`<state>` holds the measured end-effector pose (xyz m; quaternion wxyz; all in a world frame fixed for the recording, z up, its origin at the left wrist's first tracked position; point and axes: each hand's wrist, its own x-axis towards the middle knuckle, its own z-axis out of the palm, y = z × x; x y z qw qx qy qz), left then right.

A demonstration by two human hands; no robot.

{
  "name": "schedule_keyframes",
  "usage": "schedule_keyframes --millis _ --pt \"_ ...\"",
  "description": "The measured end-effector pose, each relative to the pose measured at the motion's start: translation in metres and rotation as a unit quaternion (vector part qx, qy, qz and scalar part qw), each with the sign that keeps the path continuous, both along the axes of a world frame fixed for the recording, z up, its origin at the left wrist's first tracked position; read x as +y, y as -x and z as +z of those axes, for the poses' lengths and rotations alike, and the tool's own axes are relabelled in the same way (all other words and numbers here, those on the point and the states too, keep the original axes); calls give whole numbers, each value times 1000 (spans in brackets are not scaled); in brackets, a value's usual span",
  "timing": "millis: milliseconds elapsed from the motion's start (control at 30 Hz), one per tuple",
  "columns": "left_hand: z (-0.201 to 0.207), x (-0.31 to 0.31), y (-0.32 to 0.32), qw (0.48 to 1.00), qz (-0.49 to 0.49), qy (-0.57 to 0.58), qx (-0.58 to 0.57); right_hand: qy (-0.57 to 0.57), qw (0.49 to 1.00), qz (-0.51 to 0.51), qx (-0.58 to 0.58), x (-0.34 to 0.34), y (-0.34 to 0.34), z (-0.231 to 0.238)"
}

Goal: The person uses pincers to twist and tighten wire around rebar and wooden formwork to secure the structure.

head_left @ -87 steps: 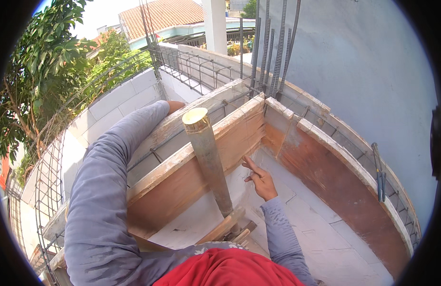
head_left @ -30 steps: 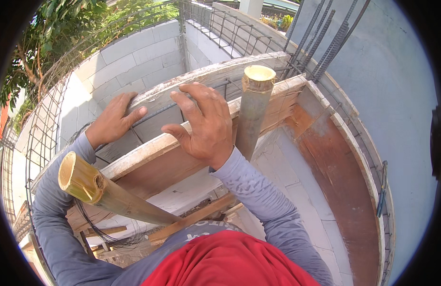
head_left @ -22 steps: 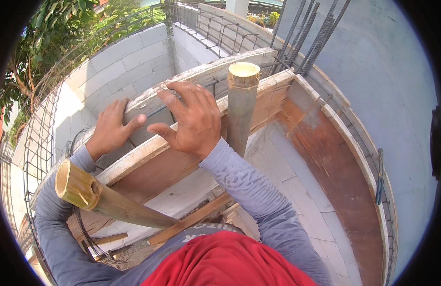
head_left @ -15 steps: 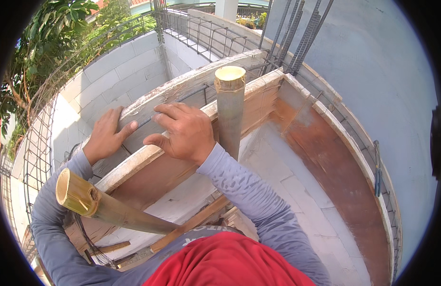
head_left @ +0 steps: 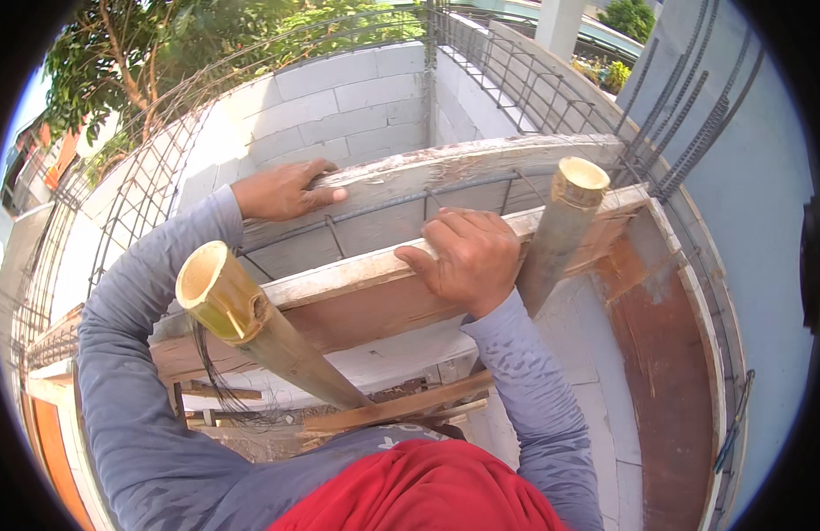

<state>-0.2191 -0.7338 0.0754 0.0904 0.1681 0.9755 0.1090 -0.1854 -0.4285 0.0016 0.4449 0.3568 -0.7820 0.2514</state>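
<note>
My left hand (head_left: 286, 190) grips the far formwork board (head_left: 410, 177), fingers over its top edge and thumb on the near side. My right hand (head_left: 475, 261) is closed over the top edge of the near formwork board (head_left: 339, 276), the thumb pointing left. Between the two boards runs a cage of steel rebar (head_left: 383, 209). Just right of my right hand stands an upright bamboo pole (head_left: 560, 234). Another bamboo pole (head_left: 282, 341) leans at a tilt on the near side, beneath my left arm.
Pale block walls (head_left: 339, 102) rise behind the far board. Rebar bars (head_left: 684, 106) stick up at the back right, beside a grey-blue wall (head_left: 764, 265). A brown formwork panel (head_left: 667, 372) curves along the right. Loose tie wires (head_left: 217, 372) hang near the tilted pole.
My right hand has come down from above the gap onto the near board's edge and closed there. My left hand has moved right along the far board. The whole view has shifted.
</note>
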Motion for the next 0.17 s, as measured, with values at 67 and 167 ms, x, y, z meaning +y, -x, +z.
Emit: schedule_keyframes --millis 67,167 --pt "23 -27 -21 991 -32 117 47 -22 1000 -5 17 -5 -1 2" --pt "68 -72 -57 992 5 108 64 -68 996 56 -21 -28 -5 4"
